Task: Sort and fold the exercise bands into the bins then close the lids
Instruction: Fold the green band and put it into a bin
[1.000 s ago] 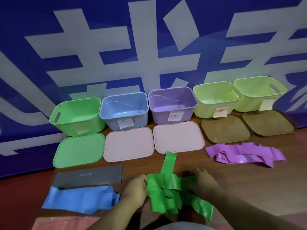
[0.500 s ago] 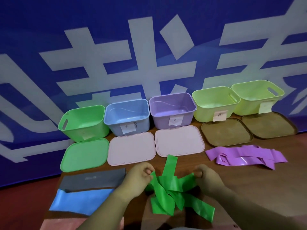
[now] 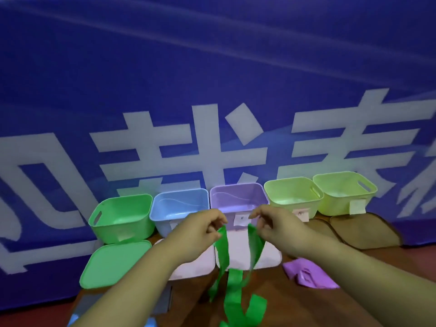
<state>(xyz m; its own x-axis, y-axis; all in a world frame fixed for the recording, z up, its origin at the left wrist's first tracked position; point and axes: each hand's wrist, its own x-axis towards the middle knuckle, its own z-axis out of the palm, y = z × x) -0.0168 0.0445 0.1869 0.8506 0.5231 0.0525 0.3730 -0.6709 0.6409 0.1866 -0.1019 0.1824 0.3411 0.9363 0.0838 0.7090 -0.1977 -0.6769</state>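
Left hand [image 3: 203,228] pinching one end of green band [image 3: 232,279], right hand [image 3: 273,226] pinching the other end just beside it, band's loops hanging to the table [image 3: 318,310] below, five open bins [image 3: 238,199] in a row beyond, purple band [image 3: 309,274] lower right, lids [image 3: 115,263] flat below the bins.

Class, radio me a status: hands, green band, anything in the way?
Both hands, left and right, pinching green band, lifted. Green bin open, empty. Nothing blocking.

Dim bluish light, motion blur, wide-angle bowing.
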